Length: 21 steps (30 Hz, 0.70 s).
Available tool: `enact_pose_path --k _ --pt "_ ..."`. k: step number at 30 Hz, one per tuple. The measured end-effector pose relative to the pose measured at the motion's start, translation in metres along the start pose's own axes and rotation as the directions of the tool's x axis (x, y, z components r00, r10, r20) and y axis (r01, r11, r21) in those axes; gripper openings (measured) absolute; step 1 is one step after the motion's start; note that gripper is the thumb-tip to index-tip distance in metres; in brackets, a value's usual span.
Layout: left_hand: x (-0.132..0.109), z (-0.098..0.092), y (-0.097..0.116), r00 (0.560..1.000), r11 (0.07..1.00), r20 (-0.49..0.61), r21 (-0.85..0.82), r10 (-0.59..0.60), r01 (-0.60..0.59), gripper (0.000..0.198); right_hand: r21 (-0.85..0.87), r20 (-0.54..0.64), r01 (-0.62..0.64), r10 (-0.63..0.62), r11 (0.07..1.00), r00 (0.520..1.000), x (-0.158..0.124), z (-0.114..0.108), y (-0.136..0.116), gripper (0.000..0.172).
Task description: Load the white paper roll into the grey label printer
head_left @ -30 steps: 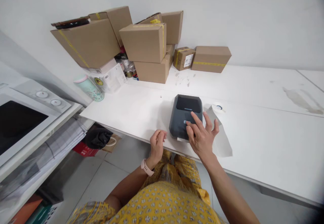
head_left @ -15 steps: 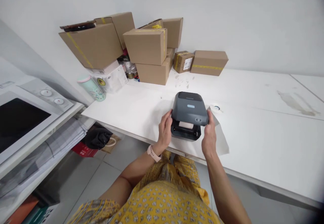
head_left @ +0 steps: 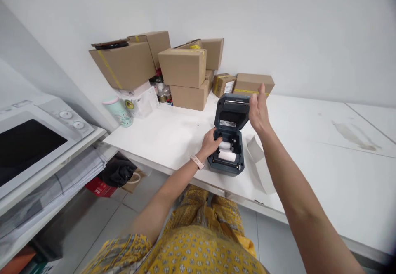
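Note:
A dark grey label printer (head_left: 227, 170) sits near the front edge of the white table with its lid (head_left: 232, 113) tilted up and back. Inside the base lie a white paper roll (head_left: 227, 155) and a second white roll (head_left: 225, 145) behind it. My left hand (head_left: 211, 144) grips the left wall of the base, thumb on the inner side. At the lid's right edge is my right hand (head_left: 259, 111), its fingers stretched upward and its palm side against the lid. A strip of white paper (head_left: 262, 168) lies to the right of the printer.
Cardboard boxes (head_left: 182, 67) are stacked at the back left, with a small box (head_left: 223, 85) and a long box (head_left: 254, 84) along the wall. A mint tumbler (head_left: 119, 112) stands at the table's left end. A microwave (head_left: 37, 142) is further left on a shelf.
The printer's lid has swung up and back, exposing the rolls. My right hand rose with it and its fingers straightened. My left hand shifted onto the base's left wall.

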State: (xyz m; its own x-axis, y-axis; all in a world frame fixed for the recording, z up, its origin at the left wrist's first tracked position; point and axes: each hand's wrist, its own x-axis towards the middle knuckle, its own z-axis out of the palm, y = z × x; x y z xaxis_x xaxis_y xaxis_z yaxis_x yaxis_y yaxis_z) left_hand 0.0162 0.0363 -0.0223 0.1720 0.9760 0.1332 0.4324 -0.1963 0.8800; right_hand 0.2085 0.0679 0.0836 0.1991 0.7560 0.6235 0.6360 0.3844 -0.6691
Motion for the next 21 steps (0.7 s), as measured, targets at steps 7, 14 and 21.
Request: enact_pose_path --k 7,14,21 --pt "-0.014 -0.001 -0.006 0.999 1.0 0.054 -0.004 -0.003 0.003 0.072 -0.125 0.072 -0.108 0.118 0.986 0.99 0.044 0.008 0.008 0.076" --pt "-0.024 -0.006 -0.009 0.996 0.998 0.068 0.017 -0.059 0.058 0.079 -0.281 -0.11 0.164 -0.202 0.945 0.973 -0.04 0.004 0.003 0.036" --pt "-0.029 -0.006 -0.002 0.996 0.993 0.043 0.098 -0.077 0.072 0.074 -0.462 0.756 0.442 0.081 0.769 0.649 -0.078 0.023 0.015 0.037"
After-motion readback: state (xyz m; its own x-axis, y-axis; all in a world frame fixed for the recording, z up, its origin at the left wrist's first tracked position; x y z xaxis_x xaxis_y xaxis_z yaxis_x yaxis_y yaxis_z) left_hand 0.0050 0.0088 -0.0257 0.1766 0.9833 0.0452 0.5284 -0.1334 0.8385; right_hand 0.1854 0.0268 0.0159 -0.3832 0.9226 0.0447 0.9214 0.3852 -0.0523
